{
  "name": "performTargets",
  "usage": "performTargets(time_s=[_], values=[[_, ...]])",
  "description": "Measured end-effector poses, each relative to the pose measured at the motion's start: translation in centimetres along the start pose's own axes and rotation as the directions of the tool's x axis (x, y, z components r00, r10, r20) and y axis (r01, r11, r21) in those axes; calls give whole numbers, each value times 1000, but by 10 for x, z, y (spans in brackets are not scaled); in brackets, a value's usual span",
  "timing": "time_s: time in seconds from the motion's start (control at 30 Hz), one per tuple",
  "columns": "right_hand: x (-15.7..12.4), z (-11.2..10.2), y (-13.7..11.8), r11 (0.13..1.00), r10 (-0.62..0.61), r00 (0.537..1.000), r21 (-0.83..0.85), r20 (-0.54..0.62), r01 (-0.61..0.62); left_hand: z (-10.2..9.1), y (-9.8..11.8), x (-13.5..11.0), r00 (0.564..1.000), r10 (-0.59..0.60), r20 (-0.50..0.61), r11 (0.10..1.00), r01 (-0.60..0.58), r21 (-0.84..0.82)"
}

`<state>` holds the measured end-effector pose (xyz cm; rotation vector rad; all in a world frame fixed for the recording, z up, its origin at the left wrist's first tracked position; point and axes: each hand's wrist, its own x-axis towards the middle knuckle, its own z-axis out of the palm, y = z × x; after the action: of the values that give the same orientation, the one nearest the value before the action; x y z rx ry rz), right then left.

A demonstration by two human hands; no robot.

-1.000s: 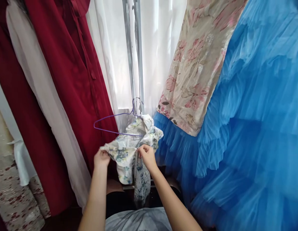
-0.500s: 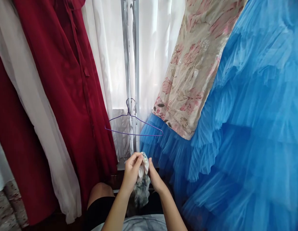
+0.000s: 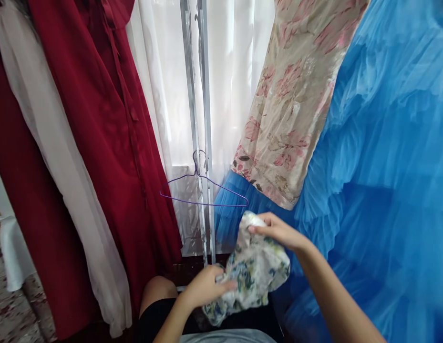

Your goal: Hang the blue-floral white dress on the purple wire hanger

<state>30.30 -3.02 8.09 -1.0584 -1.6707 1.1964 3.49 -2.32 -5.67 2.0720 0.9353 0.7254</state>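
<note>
A small white garment point(image 3: 255, 269) with a blue and green flower print is bunched between my hands above my lap. My right hand point(image 3: 276, 230) pinches its top edge. My left hand point(image 3: 207, 285) grips its lower left part, fingers closed over the cloth. Just above and behind the garment, an empty purple wire hanger point(image 3: 204, 188) hangs by its hook on a metal rack pole point(image 3: 200, 114).
A dark red dress point(image 3: 99, 119) and a sheer white garment point(image 3: 60, 157) hang at the left. A beige dress with pink flowers point(image 3: 289, 109) and a big blue tulle dress point(image 3: 378, 166) hang at the right. White curtains point(image 3: 235, 71) are behind the pole. My knee point(image 3: 155, 290) shows below.
The garment came off the hanger, which now hangs bare. My hands bunched the cloth together, then moved apart: the right up and rightward, the left down.
</note>
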Motion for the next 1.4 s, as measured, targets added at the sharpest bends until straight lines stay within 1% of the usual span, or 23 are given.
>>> performTargets(time_s=[0.1, 0.17, 0.2, 0.23, 0.3, 0.37, 0.43, 0.5, 0.57, 0.63, 0.7, 0.77, 0.83, 0.9, 0.97, 1.03, 1.1, 1.13, 1.17, 1.23, 1.27, 1.33, 1.4], values=[[28, -42, -21, 989, -83, 981, -138, -175, 59, -38, 6, 11, 998, -47, -39, 999, 48, 5], [57, -60, -26, 967, -218, 925, -199, -311, 161, -65, 12, 12, 991, -10, -130, 1000, 9, -7], [74, -65, -27, 955, -271, 903, -215, -333, 207, -77, 16, 10, 984, 5, -178, 1000, -8, -17], [92, -65, -27, 949, -292, 899, -214, -326, 230, -87, 20, 8, 975, 16, -220, 999, -23, -30], [125, -57, -24, 953, -283, 919, -187, -275, 237, -103, 27, 0, 956, 28, -291, 998, -45, -51], [153, -41, -20, 973, -221, 955, -108, -198, 203, -114, 34, -9, 934, 41, -354, 997, -63, -50], [170, -25, -16, 991, -135, 987, 2, -92, 136, -124, 36, -17, 910, 49, -412, 998, -57, -8], [175, -15, -12, 994, -44, 998, 103, 44, 39, -136, 31, -23, 895, 64, -442, 994, -18, 106], [173, -14, -10, 984, 10, 992, 173, 128, -32, -151, 19, -27, 919, 116, -376, 951, 6, 309], [167, -19, -12, 977, 28, 989, 205, 143, -57, -170, -1, -30, 957, 145, -252, 861, 3, 508], [162, -26, -19, 981, 27, 989, 188, 143, -54, -192, -24, -30, 979, 101, -178, 784, 32, 620], [158, -32, -30, 988, 37, 985, 141, 168, -61, -215, -45, -24, 979, 27, -203, 745, 116, 657], [156, -35, -41, 993, 54, 980, 94, 189, -73, -241, -57, -13, 965, -2, -261, 718, 183, 671], [155, -37, -48, 995, 70, 980, 59, 186, -82, -266, -57, 5, 944, 33, -328, 693, 215, 688], [155, -39, -52, 994, 83, 980, 55, 182, -94, -284, -46, 25, 913, 93, -398, 690, 228, 687], [154, -42, -52, 989, 111, 977, 81, 182, -127, -292, -28, 46, 880, 141, -454, 776, 186, 602], [153, -43, -50, 976, 164, 968, 112, 192, -188, -290, -9, 65, 866, 139, -481, 916, 72, 395], [152, -44, -50, 967, 202, 959, 116, 198, -227, -285, 0, 73, 869, 118, -480, 961, 22, 277], [151, -44, -49, 959, 239, 951, 108, 198, -263, -279, 7, 80, 873, 100, -477, 982, -10, 187], [148, -44, -46, 954, 280, 946, 64, 163, -293, -267, 18, 89, 851, 96, -517, 988, -16, 156], [145, -45, -44, 961, 269, 955, 37, 121, -276, -262, 20, 92, 817, 110, -566, 981, 2, 194], [137, -47, -36, 982, 187, 982, -9, 23, -187, -256, 20, 94, 722, 138, -678, 961, 68, 268], [126, -50, -27, 995, 97, 995, -38, -6, -97, -254, 18, 94, 655, 132, -744, 947, 138, 289]])
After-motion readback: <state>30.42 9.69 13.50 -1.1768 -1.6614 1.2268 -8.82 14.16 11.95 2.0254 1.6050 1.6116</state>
